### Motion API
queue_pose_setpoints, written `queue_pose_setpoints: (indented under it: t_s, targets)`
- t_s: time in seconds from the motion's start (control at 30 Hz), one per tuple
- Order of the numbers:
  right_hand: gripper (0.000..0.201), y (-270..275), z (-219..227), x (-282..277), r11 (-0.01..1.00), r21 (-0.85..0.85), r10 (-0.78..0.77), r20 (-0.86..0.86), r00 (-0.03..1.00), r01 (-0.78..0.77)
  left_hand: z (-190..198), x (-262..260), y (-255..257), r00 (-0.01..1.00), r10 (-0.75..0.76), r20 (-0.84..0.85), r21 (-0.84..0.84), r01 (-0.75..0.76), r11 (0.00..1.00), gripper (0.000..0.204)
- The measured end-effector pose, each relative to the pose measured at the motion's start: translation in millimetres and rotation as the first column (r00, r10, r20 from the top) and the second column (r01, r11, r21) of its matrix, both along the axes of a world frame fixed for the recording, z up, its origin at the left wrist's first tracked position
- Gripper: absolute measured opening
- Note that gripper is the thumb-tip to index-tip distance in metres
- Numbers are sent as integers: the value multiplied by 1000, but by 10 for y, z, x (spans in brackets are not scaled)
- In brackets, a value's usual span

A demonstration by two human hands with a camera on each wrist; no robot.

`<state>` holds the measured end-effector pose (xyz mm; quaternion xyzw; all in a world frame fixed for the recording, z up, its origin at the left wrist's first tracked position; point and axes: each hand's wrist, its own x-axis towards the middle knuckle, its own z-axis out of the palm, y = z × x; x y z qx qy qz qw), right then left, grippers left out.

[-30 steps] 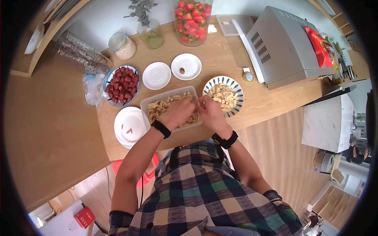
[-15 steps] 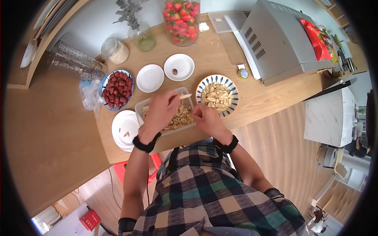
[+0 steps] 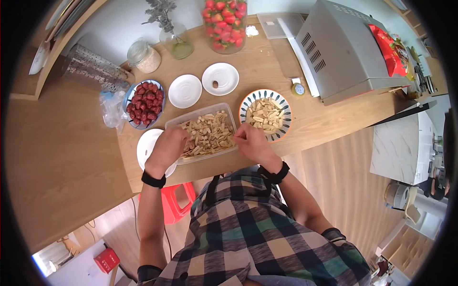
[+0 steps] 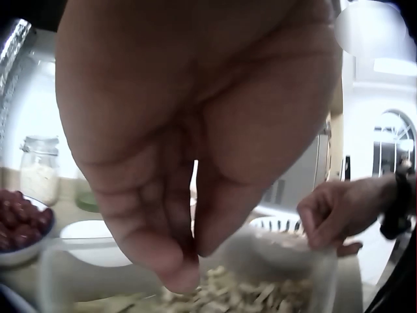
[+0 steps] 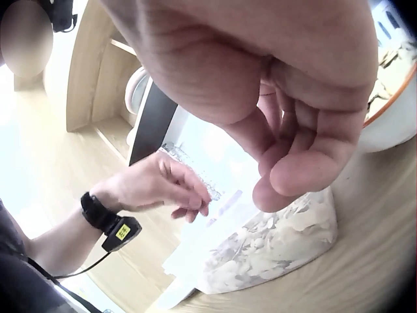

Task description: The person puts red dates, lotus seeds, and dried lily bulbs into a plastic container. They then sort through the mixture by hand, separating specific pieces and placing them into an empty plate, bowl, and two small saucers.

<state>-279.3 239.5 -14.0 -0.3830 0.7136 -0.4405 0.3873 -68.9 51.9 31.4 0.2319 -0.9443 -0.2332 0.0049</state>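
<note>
A clear plastic container [image 3: 232, 117] filled with pale dried slices [image 3: 212, 133] sits in front of the person. At its right rim is the right hand [image 3: 256, 144], its thumb and fingertips pinching the edge. The left hand [image 3: 168, 147] hovers over the container's left end, fingers close together and pointing down; in the left wrist view no slice shows between the thumb and fingers. It partly covers a white plate [image 3: 144, 147] at the lower left. Right of the container, a patterned bowl [image 3: 288, 119] holds larger pale slices [image 3: 265, 114].
Two white saucers [image 3: 185, 91] stand behind the container, one with a small brown piece [image 3: 215, 84]. A plate of dark red fruit [image 3: 145, 105] is at the left. Behind are a glass jar [image 3: 144, 58], a vase [image 3: 176, 42] and a strawberry container [image 3: 224, 26]. A grey oven-like appliance [image 3: 346, 52] stands right.
The left hand first reached into the slices, then lifted a long slice; now it is farther left, with no slice visible. The right hand stays at the container's right rim.
</note>
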Motion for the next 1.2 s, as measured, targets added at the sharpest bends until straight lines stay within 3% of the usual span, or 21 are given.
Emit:
queue_pose_setpoints:
  t_s: [0.07, 0.1, 0.2, 0.37, 0.8, 0.97, 1.0, 1.03, 1.07, 1.13, 1.2]
  targets:
    - [12, -16, 19, -3, 999, 51, -12, 17, 1000, 11, -55, 195, 39, 992, 1, 123, 38, -5, 999, 15]
    - [12, -23, -5, -6, 999, 48, 0, 20, 1000, -1, -216, 311, 48, 992, -57, 115, 3, 57, 998, 19]
    - [14, -27, -101, -17, 999, 51, 8, 26, 1000, -9, -268, 245, 181, 990, -61, 129, 67, 52, 996, 27]
    - [15, -18, -73, -5, 999, 35, -12, 46, 999, 11, -343, 179, 240, 979, -47, 199, -23, 53, 998, 36]
    - [16, -13, -7, 22, 999, 35, -18, 21, 1000, 17, -529, 156, 140, 977, -96, 193, -155, 127, 980, 22]
    - [14, 1, 50, 28, 999, 38, -9, -18, 1000, 9, -373, 112, 181, 976, -60, 209, -187, 100, 977, 16]
    - [14, -13, 52, 39, 999, 34, -12, -20, 1000, 12, -329, 116, 197, 995, -6, 95, -132, 19, 991, 15]
    - [14, -39, 76, 65, 999, -51, 9, -155, 988, -17, -262, 100, 210, 998, 55, -16, -66, -56, 996, 14]
    - [15, -66, 103, 95, 990, -128, 20, -288, 957, -60, -203, 79, 222, 998, 54, -19, -67, -56, 996, 14]
    - [16, -190, 293, 168, 992, -70, 83, -237, 968, -102, -84, 21, 270, 971, 193, -143, 357, -132, 925, 15]
    - [18, -333, 390, 268, 988, -13, 151, -184, 971, -156, 4, -42, 371, 953, 238, -189, 406, -145, 902, 16]
